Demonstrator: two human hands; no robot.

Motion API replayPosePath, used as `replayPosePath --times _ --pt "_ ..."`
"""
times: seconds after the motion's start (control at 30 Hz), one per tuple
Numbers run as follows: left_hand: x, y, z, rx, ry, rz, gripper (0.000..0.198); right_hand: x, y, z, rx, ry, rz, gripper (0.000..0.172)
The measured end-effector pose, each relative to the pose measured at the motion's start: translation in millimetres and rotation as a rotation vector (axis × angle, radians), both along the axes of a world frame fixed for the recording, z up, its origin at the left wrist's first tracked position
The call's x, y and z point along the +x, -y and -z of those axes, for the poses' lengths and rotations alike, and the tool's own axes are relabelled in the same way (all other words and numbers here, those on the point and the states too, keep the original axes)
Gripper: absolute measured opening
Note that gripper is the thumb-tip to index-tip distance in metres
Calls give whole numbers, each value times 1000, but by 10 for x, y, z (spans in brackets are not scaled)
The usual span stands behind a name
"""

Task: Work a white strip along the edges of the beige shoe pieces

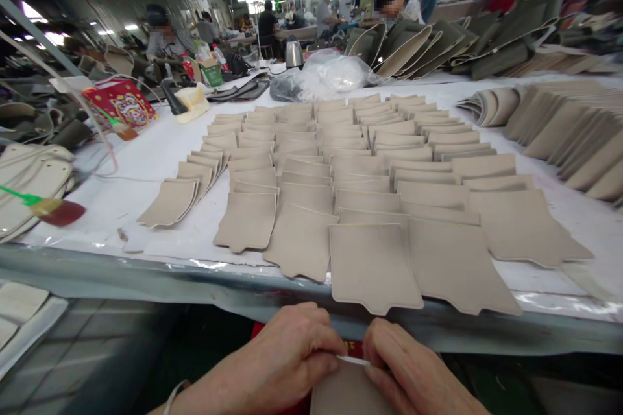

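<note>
Below the table's front edge, my left hand [296, 353] and my right hand [406, 360] pinch the top edge of a beige leather panel [348, 389]. A thin white strip shows along that edge between my fingertips. The panel's lower part runs out of view at the bottom. Just beyond my hands lie several overlapping rows of like beige panels [372, 266], each front one with a small tab on its near edge. They fan back across the white table top [160, 142].
At left are a green-handled brush [58, 211], pale pieces [29, 172] and a red patterned box [121, 104]. Clear plastic bags [321, 74] and a metal kettle [294, 52] stand behind. More panels [574, 123] are stacked at right. Several people work farther back.
</note>
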State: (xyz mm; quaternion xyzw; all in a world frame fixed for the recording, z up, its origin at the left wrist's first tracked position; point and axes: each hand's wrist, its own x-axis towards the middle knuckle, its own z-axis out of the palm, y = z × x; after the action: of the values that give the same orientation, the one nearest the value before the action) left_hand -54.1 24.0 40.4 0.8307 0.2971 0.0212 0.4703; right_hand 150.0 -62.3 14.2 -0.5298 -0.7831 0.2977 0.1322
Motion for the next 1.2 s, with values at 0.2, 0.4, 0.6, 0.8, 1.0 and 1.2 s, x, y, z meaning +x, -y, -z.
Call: replayPosePath --times 0.2,0.4,0.6,0.8,1.0,1.2 --pt "92 61 125 119 97 20 12 -13 -12 -40 -4 -28 6 21" --pt "84 108 292 271 167 79 16 -13 -11 -65 24 -64 19 22" --pt "115 168 507 293 203 69 8 5 10 -44 1 -52 28 25" --pt "148 229 564 225 224 79 21 81 79 -148 -115 -133 183 29" --pt "157 210 473 180 160 84 28 197 93 -209 -190 -152 188 30" --pt "131 177 452 141 51 59 20 357 194 -39 -205 -166 208 31"
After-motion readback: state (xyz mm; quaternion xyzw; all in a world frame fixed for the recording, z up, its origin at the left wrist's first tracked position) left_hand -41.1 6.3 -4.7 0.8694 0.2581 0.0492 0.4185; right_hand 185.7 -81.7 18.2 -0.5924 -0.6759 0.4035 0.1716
